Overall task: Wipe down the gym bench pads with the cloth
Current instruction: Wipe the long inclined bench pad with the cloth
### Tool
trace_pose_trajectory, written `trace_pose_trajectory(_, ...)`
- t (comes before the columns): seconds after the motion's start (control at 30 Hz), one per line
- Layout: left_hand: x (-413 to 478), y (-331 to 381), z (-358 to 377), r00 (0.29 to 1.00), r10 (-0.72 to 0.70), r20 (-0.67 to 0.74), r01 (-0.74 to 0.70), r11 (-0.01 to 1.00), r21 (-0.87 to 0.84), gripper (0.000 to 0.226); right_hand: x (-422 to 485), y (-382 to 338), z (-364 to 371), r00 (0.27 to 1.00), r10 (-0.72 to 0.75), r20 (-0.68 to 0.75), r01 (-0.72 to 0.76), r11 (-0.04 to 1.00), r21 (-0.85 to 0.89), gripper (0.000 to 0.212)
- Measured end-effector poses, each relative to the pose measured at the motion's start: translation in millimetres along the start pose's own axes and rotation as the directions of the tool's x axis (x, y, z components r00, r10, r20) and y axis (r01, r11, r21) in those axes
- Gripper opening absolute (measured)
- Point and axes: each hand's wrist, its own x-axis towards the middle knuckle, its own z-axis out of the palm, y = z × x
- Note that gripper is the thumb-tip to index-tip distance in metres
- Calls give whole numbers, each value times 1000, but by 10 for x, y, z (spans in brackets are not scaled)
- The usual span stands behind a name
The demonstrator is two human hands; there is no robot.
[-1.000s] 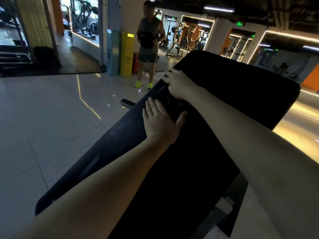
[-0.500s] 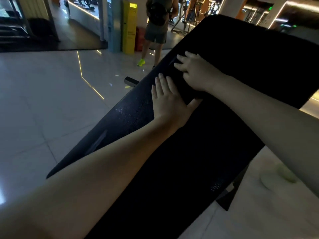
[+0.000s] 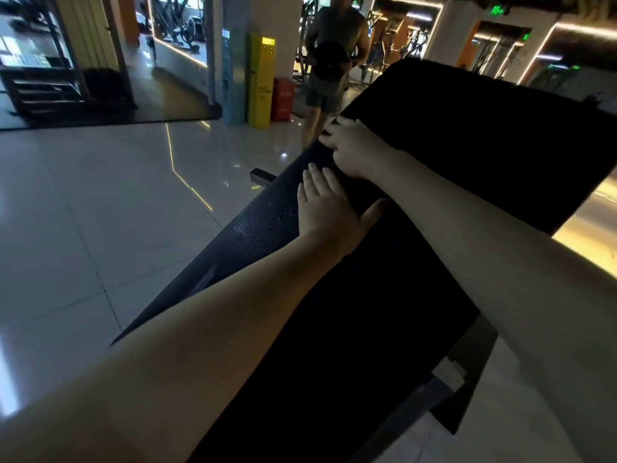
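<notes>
left hand [image 3: 329,208] flat on bench pad [image 3: 434,262]; right hand [image 3: 354,147] at its edge, grip unclear.

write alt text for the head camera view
A person's left hand lies flat on a black gym bench pad while the right hand curls its fingers at the pad's edge just beyond. Another person stands behind on the glossy tiled floor.

Pale glossy floor tiles [image 3: 83,212] fill nine o'clock, crossed by a yellow light-strip reflection [image 3: 187,185]. At twelve stands a grey pillar [image 3: 233,61] — a yellow cabinet [image 3: 261,81] and a red box [image 3: 283,99] beside it — and a person [image 3: 334,55]. A green sign [image 3: 497,10], perhaps an exit marker, glows at one o'clock.
</notes>
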Motion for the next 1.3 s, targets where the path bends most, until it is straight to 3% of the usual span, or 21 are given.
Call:
trace_pose_trajectory(0.23,-46,-96,30,999,32,39,-35,995,91,111,-631,84,80,1000,8,7,-9,998,67,53)
trace_pose_trajectory(0.53,-5,-105,98,999,37,6,-37,999,37,108,69,-12,182,995,23,-98,-20,999,25,49)
trace_pose_trajectory(0.83,-72,-50,-30,996,-11,84,5,997,76,105,155,-176,21,999,41,11,-41,999,-27,54)
trace_pose_trajectory(1.07,-194,-210,19,994,21,111,-33,993,115,99,-522,58,-40,979,-103,176,108,994,-16,54)
trace_pose_trajectory(1.3,-213,-232,74,994,27,102,-37,995,98,97,-734,118,11,979,-152,136,158,987,-34,54)
